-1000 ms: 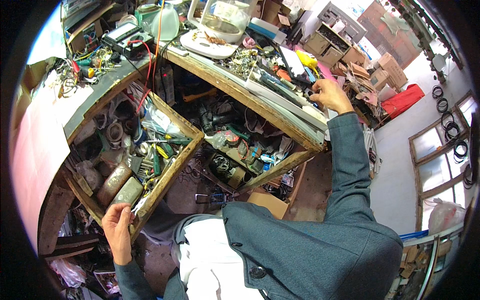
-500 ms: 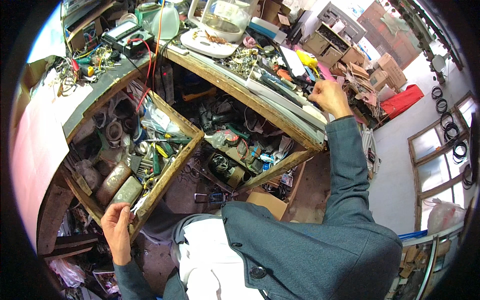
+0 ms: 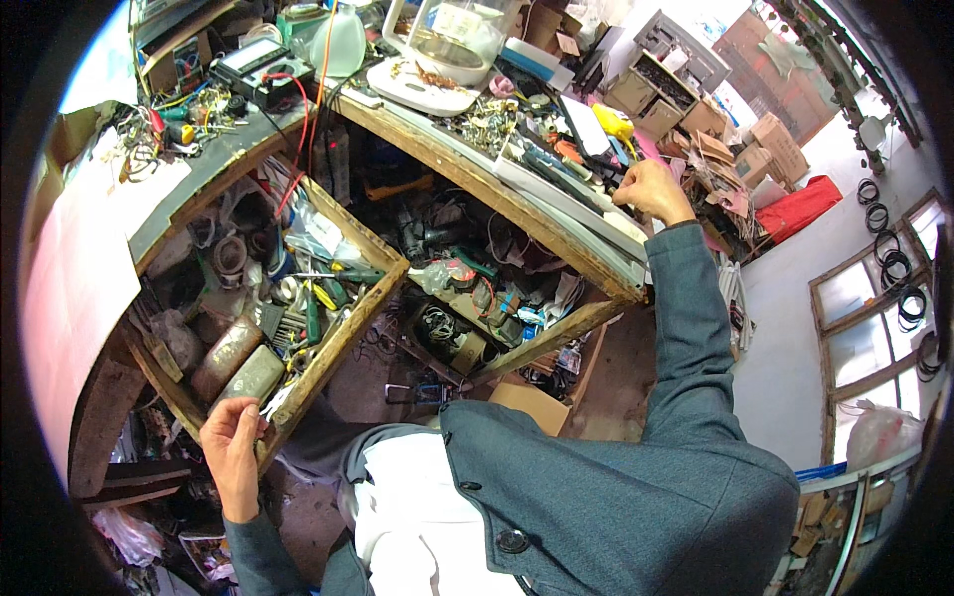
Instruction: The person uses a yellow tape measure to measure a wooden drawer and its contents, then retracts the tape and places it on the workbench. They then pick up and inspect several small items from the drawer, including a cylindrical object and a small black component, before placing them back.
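Note:
My left hand [image 3: 232, 452] is at the near corner of an open wooden drawer [image 3: 338, 343], its thumb and fingers closed together. A small whitish piece [image 3: 275, 401] shows beside the fingertips; whether they grip it or the drawer's rim I cannot make out. Inside that drawer lie two worn oblong metal cases, a green one [image 3: 252, 375] and a brownish one [image 3: 227, 358], with screwdrivers and pliers. At the right, my right hand [image 3: 656, 191] hovers over the end of a long tray [image 3: 566, 189] of tools on the bench, fingers curled; anything in them is hidden.
A second open drawer [image 3: 556, 333] holds cables and electrical parts. On the bench are a white kitchen scale [image 3: 422, 87], a heap of small metal parts [image 3: 482, 121], a multimeter [image 3: 260, 74] and a translucent jug [image 3: 338, 45]. Cardboard boxes [image 3: 778, 144] are stacked at the right.
My right hand has lifted slightly off the tray, its fingers drawn back a little. My left hand keeps its place at the drawer corner. The view has shifted slightly.

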Demonstrator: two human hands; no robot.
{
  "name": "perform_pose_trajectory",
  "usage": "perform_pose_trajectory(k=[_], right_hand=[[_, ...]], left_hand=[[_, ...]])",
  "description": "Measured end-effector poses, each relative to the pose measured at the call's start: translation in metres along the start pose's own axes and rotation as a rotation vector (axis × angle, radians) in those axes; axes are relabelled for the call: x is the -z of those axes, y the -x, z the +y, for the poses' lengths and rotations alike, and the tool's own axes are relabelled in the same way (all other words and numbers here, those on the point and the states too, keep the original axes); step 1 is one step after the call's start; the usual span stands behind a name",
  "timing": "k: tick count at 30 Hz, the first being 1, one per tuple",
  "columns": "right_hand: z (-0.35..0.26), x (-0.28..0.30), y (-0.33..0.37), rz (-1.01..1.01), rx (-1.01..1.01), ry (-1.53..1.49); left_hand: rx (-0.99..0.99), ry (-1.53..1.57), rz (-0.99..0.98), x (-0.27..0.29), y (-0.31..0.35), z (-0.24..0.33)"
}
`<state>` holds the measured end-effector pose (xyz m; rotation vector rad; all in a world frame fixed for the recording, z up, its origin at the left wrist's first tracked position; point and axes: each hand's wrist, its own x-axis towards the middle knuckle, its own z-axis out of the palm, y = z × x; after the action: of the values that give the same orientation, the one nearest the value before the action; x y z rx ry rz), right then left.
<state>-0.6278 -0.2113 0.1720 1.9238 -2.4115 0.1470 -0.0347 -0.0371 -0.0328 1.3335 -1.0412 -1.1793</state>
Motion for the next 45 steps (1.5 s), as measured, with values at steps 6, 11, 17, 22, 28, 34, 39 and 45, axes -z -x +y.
perform_pose_trajectory(k=[6, 11, 17, 22, 28, 34, 39, 45], right_hand=[[0.0, 0.008, 0.004, 0.017, -0.06, 0.077], [-0.004, 0.031, 0.024, -0.043, -0.103, 0.184], [0.021, 0.054, 0.038, -0.123, 0.022, 0.072], [0.014, 0.061, 0.04, -0.236, 0.064, -0.224], [-0.004, 0.053, 0.033, -0.315, 0.098, -0.299], [-0.012, 0.042, 0.026, -0.214, 0.209, -0.257], [-0.025, 0.041, 0.026, -0.186, 0.222, -0.172], [-0.051, 0.027, 0.042, -0.236, 0.418, -0.469]], left_hand=[[0.004, -0.013, 0.0, -0.001, 0.0, 0.001], [0.023, -0.026, 0.005, -0.003, 0.0, 0.002], [0.006, -0.011, -0.008, -0.001, 0.0, 0.001], [0.004, -0.014, -0.001, 0.0, -0.001, -0.001], [0.003, 0.001, -0.004, 0.001, 0.0, 0.0], [0.005, -0.001, 0.0, 0.001, 0.001, 0.0], [-0.002, -0.004, 0.003, -0.001, 0.001, 0.001], [-0.074, -0.094, 0.068, -0.006, 0.0, 0.0]])
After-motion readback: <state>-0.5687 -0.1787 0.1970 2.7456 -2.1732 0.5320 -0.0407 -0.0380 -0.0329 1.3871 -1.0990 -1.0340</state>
